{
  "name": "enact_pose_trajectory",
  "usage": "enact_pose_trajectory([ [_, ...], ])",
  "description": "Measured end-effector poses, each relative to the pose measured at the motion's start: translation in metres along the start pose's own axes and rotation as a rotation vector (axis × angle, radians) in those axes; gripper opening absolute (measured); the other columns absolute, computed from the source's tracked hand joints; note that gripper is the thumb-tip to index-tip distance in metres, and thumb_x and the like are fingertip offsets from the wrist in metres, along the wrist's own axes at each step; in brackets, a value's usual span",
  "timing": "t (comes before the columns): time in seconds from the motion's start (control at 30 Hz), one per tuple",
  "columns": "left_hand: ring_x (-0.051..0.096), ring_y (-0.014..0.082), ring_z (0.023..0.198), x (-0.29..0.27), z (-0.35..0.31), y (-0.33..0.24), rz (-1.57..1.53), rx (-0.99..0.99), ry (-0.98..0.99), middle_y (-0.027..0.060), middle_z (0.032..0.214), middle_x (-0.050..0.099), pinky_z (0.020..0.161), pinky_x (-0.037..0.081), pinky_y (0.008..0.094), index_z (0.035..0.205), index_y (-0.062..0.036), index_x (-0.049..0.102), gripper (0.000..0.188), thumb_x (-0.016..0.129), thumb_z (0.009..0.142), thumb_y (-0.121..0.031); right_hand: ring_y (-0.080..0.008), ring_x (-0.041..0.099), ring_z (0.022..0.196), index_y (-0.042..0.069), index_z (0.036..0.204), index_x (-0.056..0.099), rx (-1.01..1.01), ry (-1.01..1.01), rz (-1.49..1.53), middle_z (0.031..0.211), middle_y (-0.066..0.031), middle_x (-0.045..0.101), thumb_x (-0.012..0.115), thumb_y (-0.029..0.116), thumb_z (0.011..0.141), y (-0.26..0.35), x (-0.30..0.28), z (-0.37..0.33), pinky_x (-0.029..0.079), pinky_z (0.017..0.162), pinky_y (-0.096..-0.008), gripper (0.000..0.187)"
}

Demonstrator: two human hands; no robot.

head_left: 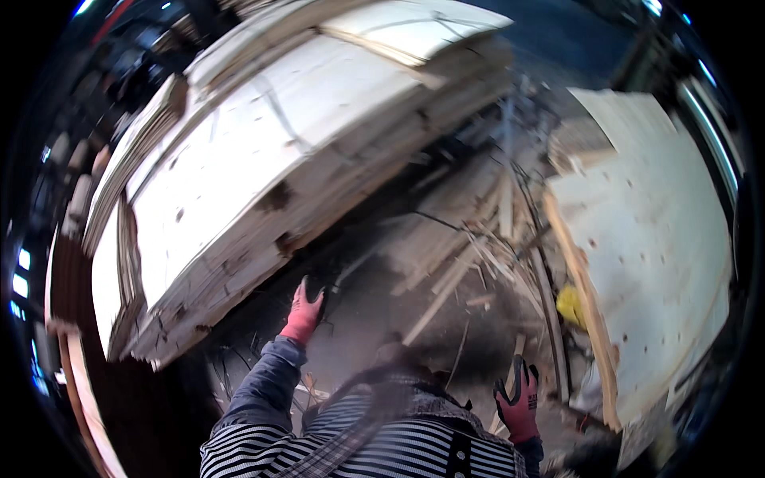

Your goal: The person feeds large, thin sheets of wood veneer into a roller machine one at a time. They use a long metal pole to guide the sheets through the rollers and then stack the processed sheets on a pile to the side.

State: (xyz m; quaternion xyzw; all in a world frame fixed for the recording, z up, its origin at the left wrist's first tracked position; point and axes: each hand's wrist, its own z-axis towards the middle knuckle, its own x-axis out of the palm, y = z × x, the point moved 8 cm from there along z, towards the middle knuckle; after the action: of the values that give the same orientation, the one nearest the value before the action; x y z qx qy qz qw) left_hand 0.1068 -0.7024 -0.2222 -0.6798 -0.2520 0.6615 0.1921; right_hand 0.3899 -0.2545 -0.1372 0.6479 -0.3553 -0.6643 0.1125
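Note:
My left hand (303, 314), in a pinkish-red work glove with dark fingertips, hangs over the floor just off the near side of a tall stack of pale wood veneer sheets (239, 151). Its fingers stand apart, holding nothing, and a gap shows between hand and stack. Lower right, my right hand (519, 405) wears a matching glove; its thumb and fingers are spread with nothing between them. The stack has ragged, layered edges and some loose sheets (422, 28) on top. A second veneer pile (645, 239) lies to the right, beyond my right hand.
Wood strips and splinters (478, 255) litter the dark floor between the stacks. A long narrow bar (550, 319) runs beside the right pile, near a yellow object (570, 306) I cannot make out. Folded veneer bundles (127, 271) lean at the left stack's outer end.

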Motion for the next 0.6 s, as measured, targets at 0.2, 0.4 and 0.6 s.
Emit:
enact_pose_trajectory([
  [0.2, 0.036, 0.0329, 0.119, -0.157, 0.044, 0.175, -0.021, -0.253, -0.38, 0.0201, 0.127, 0.039, 0.097, 0.032, 0.0361, 0.128, -0.004, 0.033, 0.065, 0.059, 0.078, -0.036, -0.0359, 0.032, 0.12, 0.0, 0.128, 0.032, -0.136, 0.084, 0.011, 0.127, -0.0213, 0.034, 0.069, 0.01, 0.061, 0.125, 0.087, 0.086, 0.031, 0.098, -0.0399, 0.076],
  [0.4, 0.048, 0.0334, 0.095, -0.385, 0.098, 0.292, 0.589, -0.356, -0.815, 0.0189, 0.104, 0.051, 0.081, 0.038, 0.0443, 0.126, -0.0066, 0.038, 0.057, 0.054, 0.08, -0.037, -0.0358, 0.036, 0.118, 0.001, 0.129, 0.031, -0.302, 0.258, 0.137, 0.127, -0.0204, 0.036, 0.069, 0.01, 0.064, 0.3, 0.259, 0.16, 0.032, 0.097, -0.0388, 0.076],
  [0.6, 0.049, 0.0299, 0.101, -0.486, 0.119, 0.457, 0.825, -0.843, -0.636, 0.015, 0.108, 0.052, 0.082, 0.039, 0.0426, 0.112, -0.0081, 0.05, 0.066, 0.049, 0.071, -0.06, -0.034, 0.038, 0.115, 0.003, 0.128, 0.033, -0.53, 0.392, 0.182, 0.125, -0.0183, 0.037, 0.072, 0.014, 0.064, 0.453, 0.311, 0.195, 0.034, 0.096, -0.0391, 0.076],
])
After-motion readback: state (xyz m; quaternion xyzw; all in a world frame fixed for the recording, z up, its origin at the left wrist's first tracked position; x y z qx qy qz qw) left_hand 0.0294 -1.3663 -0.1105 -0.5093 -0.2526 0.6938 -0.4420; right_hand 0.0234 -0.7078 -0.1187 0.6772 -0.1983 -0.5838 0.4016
